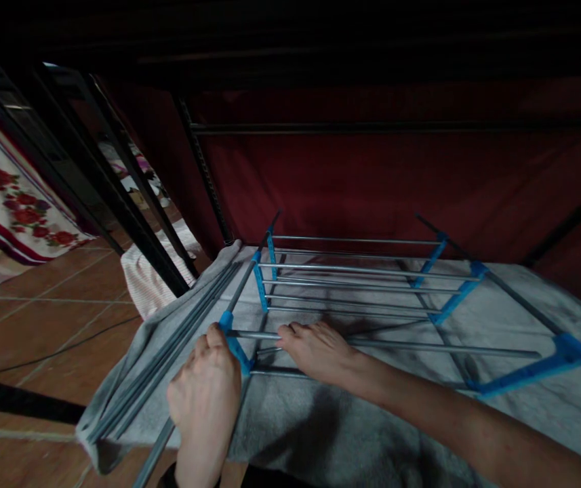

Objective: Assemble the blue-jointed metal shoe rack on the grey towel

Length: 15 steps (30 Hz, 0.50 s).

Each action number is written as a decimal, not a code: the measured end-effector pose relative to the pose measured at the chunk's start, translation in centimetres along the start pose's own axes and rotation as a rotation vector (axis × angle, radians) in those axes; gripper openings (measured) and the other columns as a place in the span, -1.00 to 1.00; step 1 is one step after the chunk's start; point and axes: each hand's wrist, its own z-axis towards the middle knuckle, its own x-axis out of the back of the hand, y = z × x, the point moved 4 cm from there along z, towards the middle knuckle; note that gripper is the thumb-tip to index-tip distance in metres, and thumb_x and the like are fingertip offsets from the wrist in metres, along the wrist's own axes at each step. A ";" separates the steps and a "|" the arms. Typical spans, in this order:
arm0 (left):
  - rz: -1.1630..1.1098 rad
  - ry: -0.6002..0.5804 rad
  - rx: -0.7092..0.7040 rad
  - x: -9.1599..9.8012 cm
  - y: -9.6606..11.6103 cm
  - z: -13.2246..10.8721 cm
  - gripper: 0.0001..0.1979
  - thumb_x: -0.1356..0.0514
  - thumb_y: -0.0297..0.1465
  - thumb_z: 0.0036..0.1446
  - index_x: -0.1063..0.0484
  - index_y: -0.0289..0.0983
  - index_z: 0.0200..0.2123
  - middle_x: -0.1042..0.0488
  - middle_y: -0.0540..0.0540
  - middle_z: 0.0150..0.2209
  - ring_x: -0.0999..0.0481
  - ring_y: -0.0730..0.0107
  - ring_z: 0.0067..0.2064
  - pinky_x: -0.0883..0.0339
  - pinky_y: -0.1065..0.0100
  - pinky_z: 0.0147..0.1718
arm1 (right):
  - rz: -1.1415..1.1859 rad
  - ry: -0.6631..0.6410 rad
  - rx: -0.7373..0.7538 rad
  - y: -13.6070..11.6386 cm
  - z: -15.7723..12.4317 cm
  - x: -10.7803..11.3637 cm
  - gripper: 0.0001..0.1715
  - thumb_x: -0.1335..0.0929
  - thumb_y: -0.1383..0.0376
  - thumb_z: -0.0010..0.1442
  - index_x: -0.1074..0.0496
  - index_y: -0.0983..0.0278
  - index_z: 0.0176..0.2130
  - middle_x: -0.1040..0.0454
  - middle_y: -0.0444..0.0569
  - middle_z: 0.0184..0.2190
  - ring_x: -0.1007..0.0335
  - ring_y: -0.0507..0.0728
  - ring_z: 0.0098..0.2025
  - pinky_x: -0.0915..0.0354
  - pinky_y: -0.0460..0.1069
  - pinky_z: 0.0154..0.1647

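Note:
A partly assembled rack of thin grey metal tubes and blue plastic brackets lies in front of me. My left hand (206,379) is wrapped round the blue bracket (226,320) on the left side pole, its fingers partly hidden. My right hand (321,349) grips a crosswise metal tube (447,348) near its left end, which meets that bracket. The tube's other end lies apart from the blue bracket (529,373) at the right. Farther back, several crossbars (366,270) join the left and right brackets.
A grey cloth (290,417) covers the surface beneath the rack. Several loose metal tubes (178,339) lie along its left side. Dark metal posts (112,190) stand at left, and a red sheet (361,183) hangs behind. Tiled floor (61,325) shows at left, with a cable.

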 end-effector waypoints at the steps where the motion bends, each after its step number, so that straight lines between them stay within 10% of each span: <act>1: 0.003 0.005 -0.002 0.0 0.0 0.0 -0.64 0.22 -0.46 0.33 -0.35 -0.35 -0.12 -0.48 -0.24 -0.38 -0.51 0.12 -0.44 -0.07 0.29 -0.56 | 0.000 0.000 -0.001 0.0 -0.1 -0.2 -0.61 -0.09 0.15 0.46 -0.36 0.27 -0.03 -0.56 0.11 -0.13 -0.56 0.18 -0.19 -0.41 0.06 -0.15; 15: 0.024 0.032 -0.002 -0.4 -0.2 0.0 -0.54 0.32 -0.43 0.34 -0.36 -0.38 -0.13 -0.43 -0.23 -0.32 -0.47 0.16 -0.27 -0.19 0.31 -0.38 | -0.067 0.029 0.011 0.4 -0.8 -0.5 -0.58 -0.02 0.16 0.48 -0.30 0.28 -0.02 -0.54 0.08 -0.12 -0.56 0.19 -0.20 -0.44 0.06 -0.24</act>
